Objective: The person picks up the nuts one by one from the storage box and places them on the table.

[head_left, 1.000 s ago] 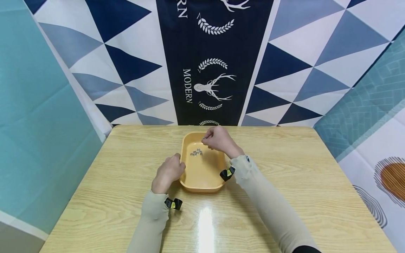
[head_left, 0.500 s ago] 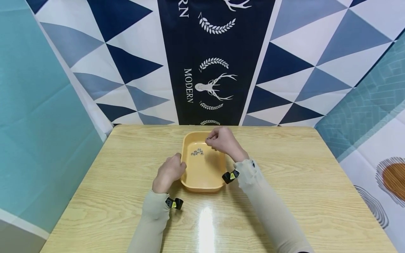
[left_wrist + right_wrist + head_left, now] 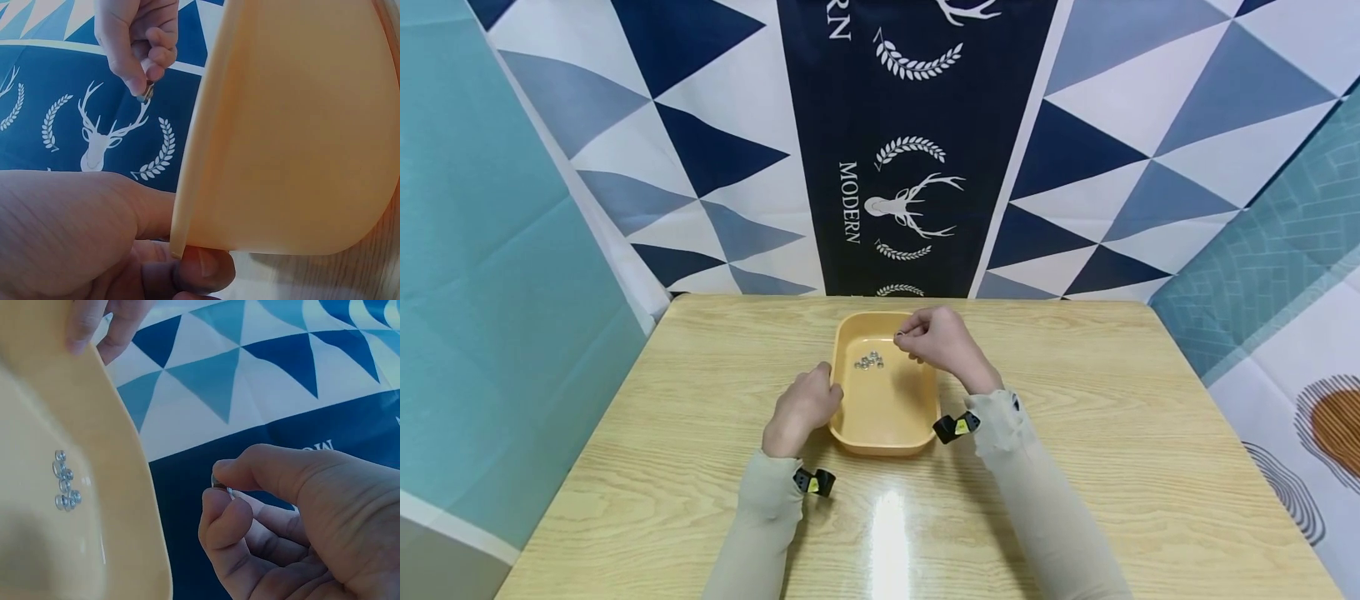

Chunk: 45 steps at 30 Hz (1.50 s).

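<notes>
Hands are both gripping as I watch remotely: the right hand (image 3: 943, 340) pinches a small shiny piece (image 3: 146, 95) between thumb and fingertip, at the upper right of the tray (image 3: 883, 408) in the head view; the left hand (image 3: 807, 404) clasps the tray's left side. I judge that so slight a pinch could let the piece slip, while a hard tug leftward could slide the clustered pieces (image 3: 869, 361) in the tray's upper left.
</notes>
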Each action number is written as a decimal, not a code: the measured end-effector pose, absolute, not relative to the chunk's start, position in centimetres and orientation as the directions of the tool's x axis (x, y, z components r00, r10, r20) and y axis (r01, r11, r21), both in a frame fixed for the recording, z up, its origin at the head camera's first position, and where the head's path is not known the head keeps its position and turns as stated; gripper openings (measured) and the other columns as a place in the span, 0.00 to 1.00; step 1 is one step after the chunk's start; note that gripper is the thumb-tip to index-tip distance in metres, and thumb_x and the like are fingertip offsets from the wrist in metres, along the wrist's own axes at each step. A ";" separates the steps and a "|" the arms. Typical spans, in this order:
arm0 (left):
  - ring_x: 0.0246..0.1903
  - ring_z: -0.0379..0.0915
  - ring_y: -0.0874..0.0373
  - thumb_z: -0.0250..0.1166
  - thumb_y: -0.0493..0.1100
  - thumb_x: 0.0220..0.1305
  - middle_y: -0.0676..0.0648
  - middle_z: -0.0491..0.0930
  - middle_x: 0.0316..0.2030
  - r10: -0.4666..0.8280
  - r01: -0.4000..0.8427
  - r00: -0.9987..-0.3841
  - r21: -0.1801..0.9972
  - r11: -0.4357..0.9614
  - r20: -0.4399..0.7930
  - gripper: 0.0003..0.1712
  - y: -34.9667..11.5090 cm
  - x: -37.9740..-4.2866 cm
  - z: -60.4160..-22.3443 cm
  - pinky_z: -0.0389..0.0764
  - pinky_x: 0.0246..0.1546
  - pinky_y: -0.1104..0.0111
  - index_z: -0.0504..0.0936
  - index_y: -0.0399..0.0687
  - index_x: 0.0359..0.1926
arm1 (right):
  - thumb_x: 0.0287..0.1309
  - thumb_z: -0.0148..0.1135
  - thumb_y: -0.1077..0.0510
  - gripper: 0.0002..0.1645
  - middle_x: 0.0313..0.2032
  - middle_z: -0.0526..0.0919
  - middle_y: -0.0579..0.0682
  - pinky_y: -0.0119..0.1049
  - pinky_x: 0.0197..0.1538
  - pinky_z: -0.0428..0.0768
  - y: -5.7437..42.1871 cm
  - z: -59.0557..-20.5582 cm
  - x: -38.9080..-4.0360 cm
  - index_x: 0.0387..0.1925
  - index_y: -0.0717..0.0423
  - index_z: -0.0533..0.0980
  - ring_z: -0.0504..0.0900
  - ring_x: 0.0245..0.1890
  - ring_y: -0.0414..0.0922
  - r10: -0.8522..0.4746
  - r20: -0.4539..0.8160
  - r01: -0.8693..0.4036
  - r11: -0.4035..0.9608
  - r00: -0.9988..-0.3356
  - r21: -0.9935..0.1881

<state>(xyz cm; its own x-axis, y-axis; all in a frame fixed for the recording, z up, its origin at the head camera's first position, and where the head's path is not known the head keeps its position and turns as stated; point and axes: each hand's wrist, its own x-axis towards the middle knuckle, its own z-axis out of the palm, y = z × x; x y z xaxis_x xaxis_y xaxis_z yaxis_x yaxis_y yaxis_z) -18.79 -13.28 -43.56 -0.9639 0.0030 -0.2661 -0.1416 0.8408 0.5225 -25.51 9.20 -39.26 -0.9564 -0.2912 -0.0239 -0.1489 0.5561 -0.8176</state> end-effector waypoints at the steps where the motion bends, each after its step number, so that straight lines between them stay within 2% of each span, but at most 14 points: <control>1: 0.31 0.77 0.53 0.50 0.46 0.78 0.43 0.79 0.35 0.003 -0.141 -0.964 0.523 0.841 -0.266 0.26 -13.3 -18.8 -43.6 0.74 0.29 0.63 0.69 0.38 0.69 | 0.60 0.69 0.58 0.08 0.29 0.88 0.53 0.32 0.27 0.78 9.2 -39.2 -25.4 0.38 0.58 0.85 0.83 0.23 0.43 -0.290 -0.023 -0.149 0.558 -0.957 -0.816; 8: 0.31 0.77 0.53 0.49 0.46 0.79 0.43 0.79 0.37 0.008 -0.136 -0.965 0.526 0.840 -0.263 0.26 -13.4 -18.7 -43.5 0.74 0.28 0.63 0.68 0.38 0.70 | 0.59 0.68 0.58 0.08 0.29 0.88 0.55 0.33 0.26 0.78 9.6 -39.5 -25.2 0.37 0.59 0.85 0.82 0.23 0.43 -0.286 -0.013 -0.161 0.576 -0.958 -0.801; 15: 0.32 0.77 0.53 0.48 0.46 0.78 0.43 0.79 0.36 0.008 -0.144 -0.962 0.530 0.836 -0.275 0.27 -13.3 -18.6 -43.4 0.75 0.32 0.62 0.67 0.37 0.71 | 0.61 0.69 0.57 0.10 0.31 0.88 0.56 0.33 0.29 0.80 10.3 -39.9 -24.9 0.40 0.61 0.84 0.86 0.30 0.56 -0.271 -0.036 -0.125 0.552 -0.962 -0.825; 24: 0.30 0.77 0.53 0.48 0.46 0.79 0.43 0.78 0.33 0.008 -0.151 -0.958 0.529 0.835 -0.287 0.27 -13.2 -18.7 -43.5 0.74 0.30 0.63 0.67 0.37 0.71 | 0.63 0.69 0.55 0.12 0.30 0.88 0.52 0.34 0.30 0.82 11.5 -40.6 -24.8 0.42 0.60 0.84 0.87 0.34 0.60 -0.262 -0.062 -0.095 0.544 -0.963 -0.834; 28: 0.27 0.76 0.53 0.48 0.46 0.79 0.44 0.78 0.31 0.008 -0.153 -0.958 0.540 0.828 -0.285 0.22 -13.2 -18.8 -43.6 0.74 0.26 0.64 0.72 0.38 0.64 | 0.62 0.69 0.56 0.12 0.32 0.89 0.53 0.39 0.34 0.84 11.9 -40.8 -24.9 0.43 0.59 0.84 0.86 0.30 0.52 -0.249 -0.068 -0.078 0.535 -0.966 -0.841; 31: 0.27 0.76 0.54 0.48 0.45 0.78 0.44 0.78 0.30 0.010 -0.151 -0.959 0.540 0.828 -0.283 0.20 -13.2 -18.8 -43.6 0.74 0.26 0.64 0.74 0.39 0.61 | 0.63 0.69 0.57 0.12 0.32 0.89 0.52 0.39 0.33 0.84 12.3 -40.9 -25.0 0.43 0.60 0.84 0.85 0.27 0.48 -0.241 -0.069 -0.068 0.516 -0.968 -0.854; 36: 0.27 0.76 0.53 0.49 0.45 0.78 0.44 0.78 0.30 0.013 -0.146 -0.960 0.538 0.830 -0.281 0.21 -13.2 -18.8 -43.7 0.74 0.27 0.64 0.73 0.38 0.62 | 0.63 0.69 0.57 0.12 0.34 0.89 0.55 0.33 0.29 0.81 12.8 -41.0 -25.0 0.44 0.61 0.84 0.86 0.29 0.53 -0.226 -0.083 -0.045 0.509 -0.971 -0.860; 40: 0.28 0.76 0.53 0.49 0.45 0.78 0.44 0.78 0.30 0.015 -0.144 -0.961 0.545 0.826 -0.276 0.19 -13.3 -18.8 -43.7 0.74 0.27 0.64 0.75 0.39 0.59 | 0.63 0.69 0.56 0.13 0.37 0.89 0.60 0.31 0.29 0.79 13.2 -40.9 -25.1 0.44 0.61 0.84 0.86 0.34 0.59 -0.205 -0.088 -0.030 0.515 -0.975 -0.857; 42: 0.28 0.76 0.54 0.49 0.45 0.78 0.44 0.78 0.30 0.017 -0.140 -0.962 0.544 0.827 -0.272 0.18 -13.3 -18.8 -43.7 0.74 0.27 0.64 0.76 0.39 0.57 | 0.64 0.69 0.56 0.13 0.38 0.89 0.61 0.31 0.28 0.78 13.5 -40.9 -25.1 0.44 0.61 0.84 0.86 0.33 0.59 -0.193 -0.090 -0.025 0.522 -0.977 -0.853; 45: 0.28 0.76 0.54 0.49 0.45 0.78 0.45 0.78 0.30 0.018 -0.133 -0.964 0.541 0.830 -0.266 0.17 -13.3 -18.7 -43.6 0.74 0.27 0.64 0.77 0.39 0.55 | 0.64 0.69 0.56 0.13 0.37 0.89 0.60 0.32 0.29 0.78 14.0 -41.1 -25.3 0.44 0.62 0.83 0.86 0.29 0.52 -0.179 -0.091 -0.016 0.521 -0.980 -0.854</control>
